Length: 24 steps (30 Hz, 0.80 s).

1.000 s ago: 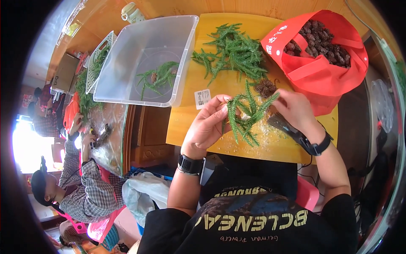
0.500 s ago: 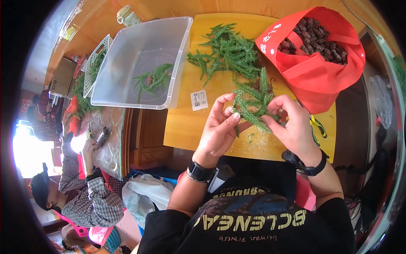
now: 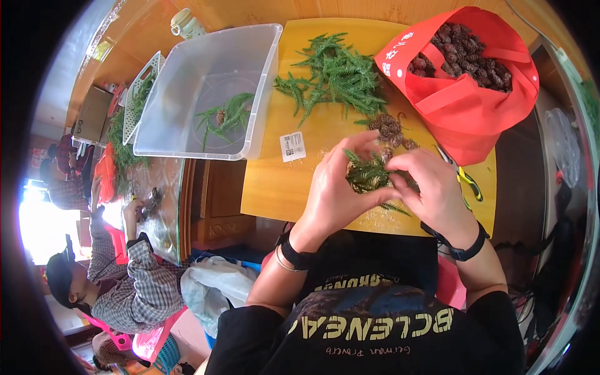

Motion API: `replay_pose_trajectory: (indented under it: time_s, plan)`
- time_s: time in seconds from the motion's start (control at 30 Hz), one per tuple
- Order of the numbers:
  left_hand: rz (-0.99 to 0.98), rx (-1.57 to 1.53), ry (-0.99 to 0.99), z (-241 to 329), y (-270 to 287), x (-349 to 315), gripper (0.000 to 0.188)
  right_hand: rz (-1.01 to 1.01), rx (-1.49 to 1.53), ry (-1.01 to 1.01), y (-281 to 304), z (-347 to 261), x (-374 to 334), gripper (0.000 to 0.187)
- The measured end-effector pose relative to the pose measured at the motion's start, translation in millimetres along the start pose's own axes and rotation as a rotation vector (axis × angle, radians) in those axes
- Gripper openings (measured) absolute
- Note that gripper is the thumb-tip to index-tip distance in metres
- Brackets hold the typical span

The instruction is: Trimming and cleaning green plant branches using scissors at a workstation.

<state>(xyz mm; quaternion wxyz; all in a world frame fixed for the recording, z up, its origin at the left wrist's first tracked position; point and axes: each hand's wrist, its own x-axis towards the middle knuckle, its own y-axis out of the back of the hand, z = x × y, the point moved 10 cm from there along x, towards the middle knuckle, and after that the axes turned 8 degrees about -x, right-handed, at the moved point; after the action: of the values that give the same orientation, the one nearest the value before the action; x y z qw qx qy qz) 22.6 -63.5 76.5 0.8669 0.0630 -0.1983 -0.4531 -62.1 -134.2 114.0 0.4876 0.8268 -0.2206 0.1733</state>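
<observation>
Between my two hands is a green artificial pine sprig (image 3: 367,173) with several short needled branches. My left hand (image 3: 331,187) curls round its left side, the fingers bent over the top. From the right, my right hand (image 3: 434,187) pinches the sprig between thumb and fingers; the exact pinch point is partly hidden. Just beyond my hands, a few brown pine cones (image 3: 387,127) lie on the yellow board (image 3: 275,194). Farther off is a heap of loose green sprigs (image 3: 340,78).
A red bag full of pine cones (image 3: 472,53) stands at the far right. Yellow-and-black pliers (image 3: 467,181) lie near my right wrist. At left, a clear plastic bin (image 3: 206,69) holds a few sprigs. A white label (image 3: 292,146) lies on the board. A co-worker (image 3: 134,287) sits at the left.
The sprig has turned and dropped lower between my hands, its upright tip no longer standing up. My left hand has turned and closed round it. The cones beyond are now in fuller view.
</observation>
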Motion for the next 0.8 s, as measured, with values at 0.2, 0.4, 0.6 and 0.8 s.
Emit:
replay_pose_trajectory:
  time_s: [0.2, 0.4, 0.6, 0.8]
  plan:
    - [-0.085, -0.494, 0.337, -30.1, -13.9, -10.9, 0.027, -0.034, 0.260, -0.173, 0.2, 17.2, -4.5, 0.024]
    - [-0.104, -0.718, 0.344, -30.6, -22.7, -12.0, 0.020, -0.129, 0.471, -0.252, -9.9, 30.8, -13.7, 0.020]
    - [-0.042, -0.886, 0.207, -24.0, -27.0, -7.1, 0.018, -0.156, 1.103, -0.627, -56.4, 60.5, -40.6, 0.007]
    - [0.045, -0.627, 0.099, -16.9, -19.7, -8.4, 0.015, -0.033, 1.454, -0.869, -79.5, 56.9, -50.2, 0.016]
